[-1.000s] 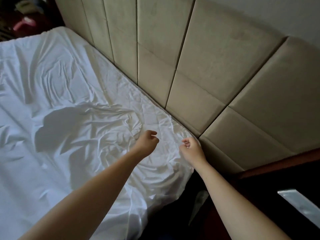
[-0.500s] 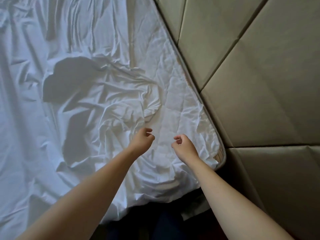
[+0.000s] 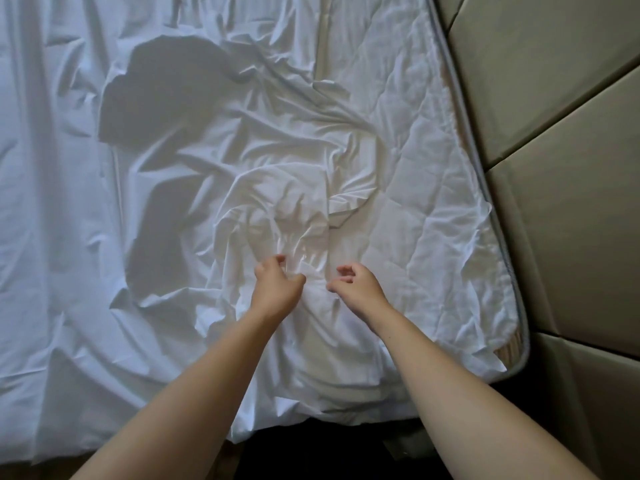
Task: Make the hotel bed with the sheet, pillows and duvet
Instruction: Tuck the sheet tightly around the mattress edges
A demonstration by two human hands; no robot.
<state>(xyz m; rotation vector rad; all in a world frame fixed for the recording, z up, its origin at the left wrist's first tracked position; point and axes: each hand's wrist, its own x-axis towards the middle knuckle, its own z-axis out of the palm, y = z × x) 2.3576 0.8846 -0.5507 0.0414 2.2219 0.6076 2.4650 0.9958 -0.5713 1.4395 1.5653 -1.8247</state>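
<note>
The white sheet (image 3: 173, 209) lies spread and heavily creased over most of the bed, from the far edge of the view to the near side, where it drapes over the mattress edge. It stops short of the right side. There the quilted mattress pad (image 3: 422, 174) is bare, and the loose border of the sheet runs across it in folds from the far middle towards the hands.

Both arms reach out from the near edge over this bunched part of the sheet. The left hand (image 3: 277, 287) is on the crumpled folds with its fingers curled and its thumb pointing right. The fingertips touch the fabric, but I cannot tell whether they pinch any of it. The right hand (image 3: 362, 289) is just to the right of it, a narrow strip of sheet showing between the two. Its fingers are also curled, claw-like, above the cloth, and I cannot tell whether it holds any fabric.

A dark shadow (image 3: 156, 98) falls on the sheet to the far left of the hands. The grey piping (image 3: 462, 119) of the mattress runs down the right side to a rounded near corner. Beyond it, on the right, stands the padded beige headboard (image 3: 561, 161).
</note>
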